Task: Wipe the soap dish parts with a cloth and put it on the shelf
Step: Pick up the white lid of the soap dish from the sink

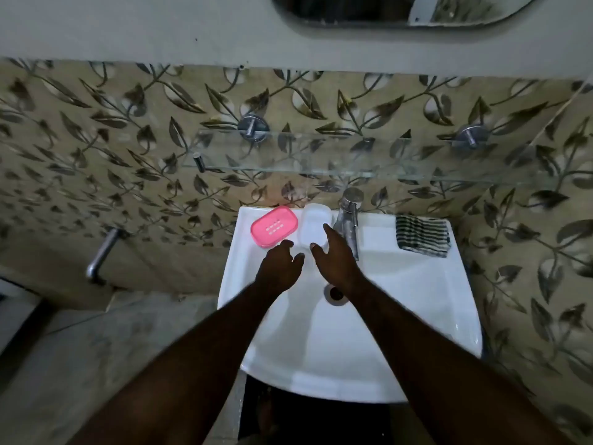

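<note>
A pink slotted soap dish part (274,225) lies on the back ledge of the white sink (401,316), at its left. Beside it to the right lies a white soap dish part (313,221). My right hand (335,258) reaches over the white part with fingers spread, its fingertips over or on it; contact is unclear. My left hand (279,268) hovers just below the pink part, fingers loosely curled and holding nothing. A black-and-white striped cloth (422,235) lies folded on the ledge's right corner. The glass shelf (353,155) hangs on the tiled wall above the sink.
A chrome tap (349,216) stands on the ledge between the white part and the cloth. The drain (335,293) shows under my right wrist. A metal pipe (102,255) sticks out of the wall at left. A mirror (401,9) hangs above.
</note>
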Action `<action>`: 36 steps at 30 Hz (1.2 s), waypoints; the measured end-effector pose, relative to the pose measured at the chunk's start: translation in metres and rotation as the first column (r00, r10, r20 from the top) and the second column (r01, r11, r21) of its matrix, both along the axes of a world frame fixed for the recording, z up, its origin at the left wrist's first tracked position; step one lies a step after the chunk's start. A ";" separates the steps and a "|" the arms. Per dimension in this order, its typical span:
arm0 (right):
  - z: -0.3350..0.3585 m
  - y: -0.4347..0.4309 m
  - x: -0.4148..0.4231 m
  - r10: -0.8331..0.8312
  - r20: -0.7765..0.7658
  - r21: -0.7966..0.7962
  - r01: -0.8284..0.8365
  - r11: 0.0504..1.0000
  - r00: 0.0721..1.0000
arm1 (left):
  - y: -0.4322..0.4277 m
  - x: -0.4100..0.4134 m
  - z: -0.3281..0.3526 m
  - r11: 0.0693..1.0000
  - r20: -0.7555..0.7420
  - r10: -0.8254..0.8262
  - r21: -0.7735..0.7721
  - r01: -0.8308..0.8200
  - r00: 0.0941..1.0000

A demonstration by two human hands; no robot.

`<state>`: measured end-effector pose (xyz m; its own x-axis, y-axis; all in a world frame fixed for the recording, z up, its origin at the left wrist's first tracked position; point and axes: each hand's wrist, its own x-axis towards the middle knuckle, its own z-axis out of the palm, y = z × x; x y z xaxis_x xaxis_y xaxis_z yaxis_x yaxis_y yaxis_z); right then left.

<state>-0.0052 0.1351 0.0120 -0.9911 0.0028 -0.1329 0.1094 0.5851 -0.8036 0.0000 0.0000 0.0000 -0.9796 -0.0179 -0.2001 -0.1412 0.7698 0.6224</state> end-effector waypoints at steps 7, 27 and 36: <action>0.002 0.000 -0.024 -0.025 0.110 0.065 0.018 0.998 0.994 | 0.004 -0.037 0.000 0.998 0.038 0.003 0.061 -0.006 0.999; -0.019 -0.010 -0.035 -0.360 -0.016 -0.031 0.359 0.933 0.933 | -0.004 -0.045 -0.016 0.842 0.152 0.176 0.489 -0.228 0.973; 0.001 -0.002 -0.013 -0.385 0.108 -0.354 0.397 0.846 0.917 | -0.023 -0.013 0.008 0.827 0.084 0.195 0.522 -0.209 0.977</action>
<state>-0.0182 0.1328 0.0130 -0.9133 0.3353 -0.2311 0.2963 0.1577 -0.9420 -0.0133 -0.0230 0.0084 -0.9601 -0.1001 -0.2610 -0.2789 0.2809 0.9183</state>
